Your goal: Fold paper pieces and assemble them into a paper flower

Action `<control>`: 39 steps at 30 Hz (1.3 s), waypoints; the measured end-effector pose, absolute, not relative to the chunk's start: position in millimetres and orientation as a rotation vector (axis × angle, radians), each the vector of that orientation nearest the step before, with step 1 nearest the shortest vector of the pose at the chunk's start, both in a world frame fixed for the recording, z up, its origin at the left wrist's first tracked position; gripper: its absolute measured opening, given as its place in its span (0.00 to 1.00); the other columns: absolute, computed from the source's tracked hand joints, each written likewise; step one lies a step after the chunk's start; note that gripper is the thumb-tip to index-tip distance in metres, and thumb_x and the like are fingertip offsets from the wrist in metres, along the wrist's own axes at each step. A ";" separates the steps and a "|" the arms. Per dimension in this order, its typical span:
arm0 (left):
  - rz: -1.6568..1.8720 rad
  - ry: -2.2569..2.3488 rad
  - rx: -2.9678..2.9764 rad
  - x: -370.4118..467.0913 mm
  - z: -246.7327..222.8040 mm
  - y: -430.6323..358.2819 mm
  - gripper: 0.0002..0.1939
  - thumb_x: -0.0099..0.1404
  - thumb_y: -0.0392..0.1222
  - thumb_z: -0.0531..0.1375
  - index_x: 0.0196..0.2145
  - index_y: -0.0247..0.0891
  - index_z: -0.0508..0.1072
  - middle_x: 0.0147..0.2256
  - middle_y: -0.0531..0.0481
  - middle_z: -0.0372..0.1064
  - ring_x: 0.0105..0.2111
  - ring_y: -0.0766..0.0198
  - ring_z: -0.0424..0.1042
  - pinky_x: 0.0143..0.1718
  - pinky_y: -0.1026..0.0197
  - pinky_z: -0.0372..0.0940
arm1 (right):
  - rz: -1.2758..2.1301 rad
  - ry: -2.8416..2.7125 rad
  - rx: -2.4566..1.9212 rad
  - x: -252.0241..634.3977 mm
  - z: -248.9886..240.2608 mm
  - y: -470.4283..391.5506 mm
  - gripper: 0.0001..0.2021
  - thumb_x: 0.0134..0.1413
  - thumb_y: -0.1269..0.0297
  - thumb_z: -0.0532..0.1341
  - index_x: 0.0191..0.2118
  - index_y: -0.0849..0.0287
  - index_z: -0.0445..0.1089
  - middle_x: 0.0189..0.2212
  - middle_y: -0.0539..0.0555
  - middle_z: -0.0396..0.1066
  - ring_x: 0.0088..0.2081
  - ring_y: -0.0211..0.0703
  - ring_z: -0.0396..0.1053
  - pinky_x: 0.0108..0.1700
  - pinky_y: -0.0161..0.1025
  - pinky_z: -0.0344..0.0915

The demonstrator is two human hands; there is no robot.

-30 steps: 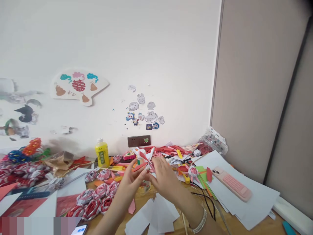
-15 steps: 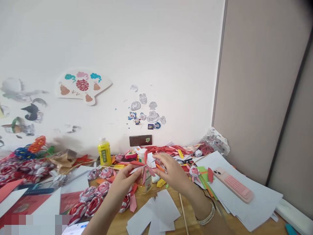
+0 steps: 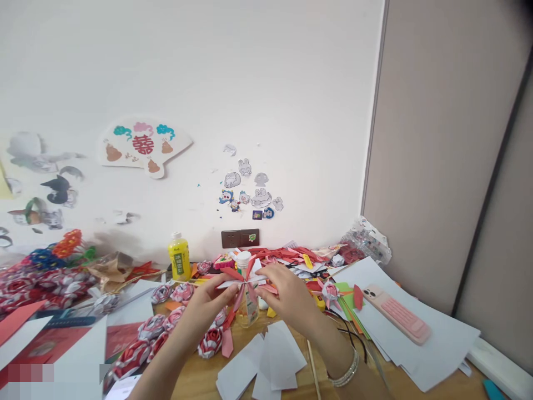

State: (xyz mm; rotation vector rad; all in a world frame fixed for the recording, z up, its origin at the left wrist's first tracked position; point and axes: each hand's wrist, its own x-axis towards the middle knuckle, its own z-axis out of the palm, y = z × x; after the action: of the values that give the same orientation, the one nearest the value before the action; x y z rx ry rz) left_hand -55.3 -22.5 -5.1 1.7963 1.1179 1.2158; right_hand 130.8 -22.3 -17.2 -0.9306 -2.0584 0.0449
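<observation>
Between my two hands is a folded paper flower [image 3: 244, 282] with pointed pink, red and white petals. My left hand [image 3: 214, 294] pinches its left petals between thumb and fingers. On the other side my right hand [image 3: 283, 286] grips a right-hand petal, fingers closed. Just behind and below the flower stands a clear bottle [image 3: 249, 313] with a white cap, partly covered by the petals. White paper pieces [image 3: 262, 355] lie on the table below my hands, beside a thin wooden stick [image 3: 312, 369].
Several red-and-white rolled paper roses [image 3: 133, 355] lie to the left. A yellow bottle [image 3: 179, 256] stands near the wall. On the right, a pink phone [image 3: 397, 315] rests on white sheets [image 3: 441, 339]. Red paper strips [image 3: 287, 257] are heaped at the back.
The paper flower has turned and shifted slightly left, its petals more spread. My right hand has moved its hold to a white petal on the right. The view has shifted slightly.
</observation>
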 end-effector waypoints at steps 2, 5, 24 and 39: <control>1.226 1.118 1.802 -51.5 -6.3 -22.6 0.10 0.54 0.47 0.57 0.28 0.38 0.73 0.27 0.52 0.72 0.27 0.62 0.69 0.28 0.64 0.62 | -0.083 -2.097 -0.933 126.6 -18.9 -21.5 0.08 0.54 0.64 0.55 0.41 0.59 0.65 0.37 0.54 0.68 0.41 0.43 0.62 0.41 0.39 0.59; 1.221 1.155 1.841 -46.7 -8.3 -22.5 0.10 0.54 0.47 0.57 0.26 0.38 0.73 0.26 0.51 0.72 0.27 0.61 0.69 0.28 0.63 0.63 | -0.293 -2.113 -0.963 120.8 -22.5 -20.0 0.06 0.53 0.64 0.55 0.35 0.61 0.65 0.32 0.55 0.67 0.36 0.45 0.61 0.37 0.40 0.58; 1.232 1.632 3.063 -34.8 -35.9 -20.3 0.15 0.59 0.29 0.45 0.23 0.38 0.66 0.22 0.47 0.67 0.23 0.59 0.66 0.24 0.60 0.58 | -0.698 -2.068 -1.017 110.8 -38.4 -13.6 0.11 0.56 0.72 0.51 0.24 0.60 0.62 0.22 0.52 0.63 0.26 0.40 0.58 0.27 0.37 0.50; 1.742 1.405 2.823 -13.8 -56.0 -30.8 0.13 0.62 0.33 0.45 0.40 0.36 0.67 0.34 0.40 0.71 0.38 0.54 0.70 0.39 0.53 0.67 | -0.657 -1.772 -1.094 90.0 -43.5 -31.6 0.13 0.56 0.79 0.45 0.26 0.61 0.62 0.21 0.54 0.63 0.23 0.43 0.60 0.26 0.40 0.60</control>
State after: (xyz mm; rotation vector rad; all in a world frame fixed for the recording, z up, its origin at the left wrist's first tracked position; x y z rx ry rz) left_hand -13.8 -30.8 -56.0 2.8231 1.4055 1.7417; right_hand 90.0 -31.6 -43.5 -1.0945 -1.7718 -0.6572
